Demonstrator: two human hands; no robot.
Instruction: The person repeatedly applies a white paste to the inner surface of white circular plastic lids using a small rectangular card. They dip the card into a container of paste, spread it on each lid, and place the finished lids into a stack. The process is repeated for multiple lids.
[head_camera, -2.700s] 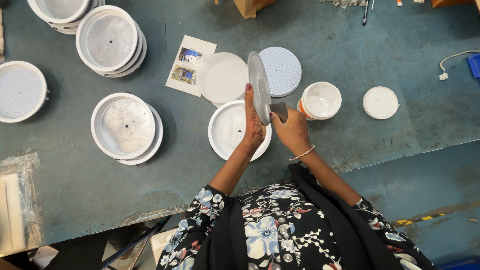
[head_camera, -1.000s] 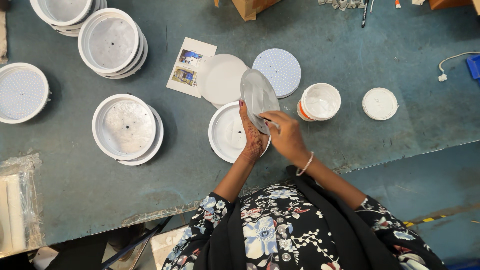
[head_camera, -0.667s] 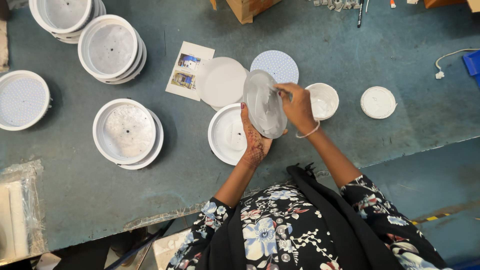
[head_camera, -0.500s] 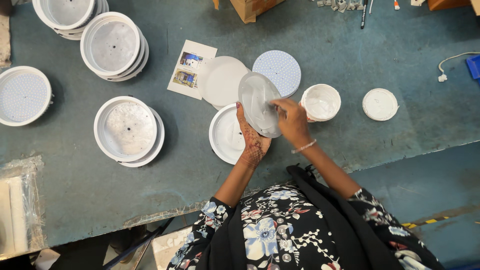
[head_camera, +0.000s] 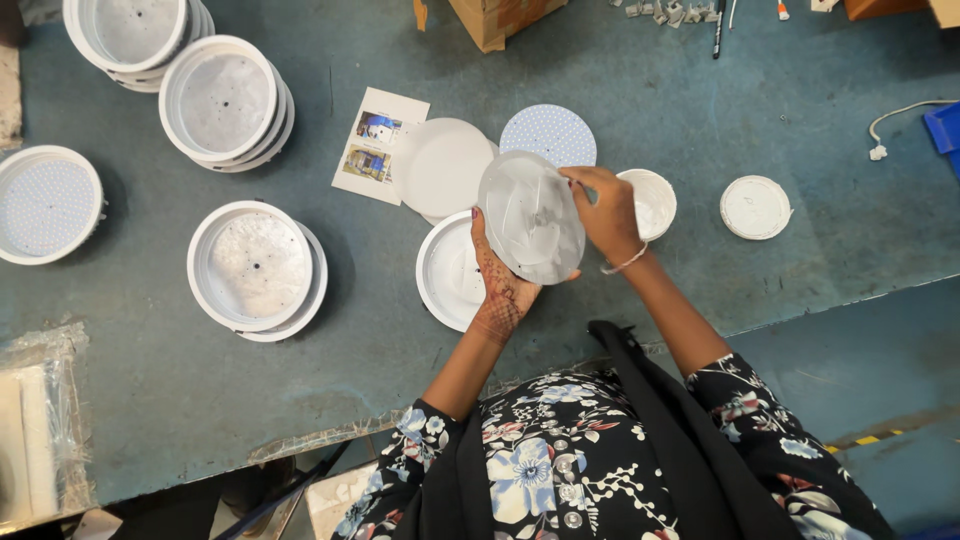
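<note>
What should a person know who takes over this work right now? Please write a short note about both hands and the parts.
Left hand: supports the translucent round disc from below and behind, above the table.
Right hand: grips the disc's upper right edge; it may hold a small tool, too hidden to tell.
Directly under the disc: an open round white housing on the blue-green table. Beside it: a plain white disc, a dotted round board, a small white cup.
Done: disc lifted. Left: disc not yet on any housing.
</note>
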